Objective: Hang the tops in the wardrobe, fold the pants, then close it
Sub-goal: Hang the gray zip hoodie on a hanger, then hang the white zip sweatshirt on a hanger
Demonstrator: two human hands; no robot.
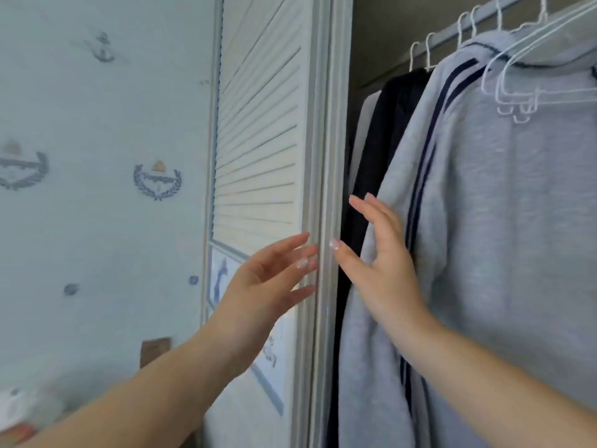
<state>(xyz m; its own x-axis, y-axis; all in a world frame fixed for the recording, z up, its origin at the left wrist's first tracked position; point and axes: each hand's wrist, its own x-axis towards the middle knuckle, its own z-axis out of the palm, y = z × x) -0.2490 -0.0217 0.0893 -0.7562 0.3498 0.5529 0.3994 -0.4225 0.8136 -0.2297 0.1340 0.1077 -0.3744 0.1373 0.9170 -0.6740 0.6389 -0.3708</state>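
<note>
Wardrobe (371, 33) open at right, three tops (500, 221) hanging inside; both grips wide: left hand (258, 286) fingertips at the door (258, 124) edge mid-frame, right hand (378, 263) beside the grey one.

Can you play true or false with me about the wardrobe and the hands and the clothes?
1. The wardrobe is fully shut. False: the white slatted door is slid aside and the hanging clothes show.
2. A grey top with dark stripes hangs on the rail. True.
3. The left hand grips a hanger. False: its fingers are straight, reaching at the door's edge.
4. The right hand is open, beside the grey top. True.
5. Empty white hangers hang in front of the grey top. True.
</note>
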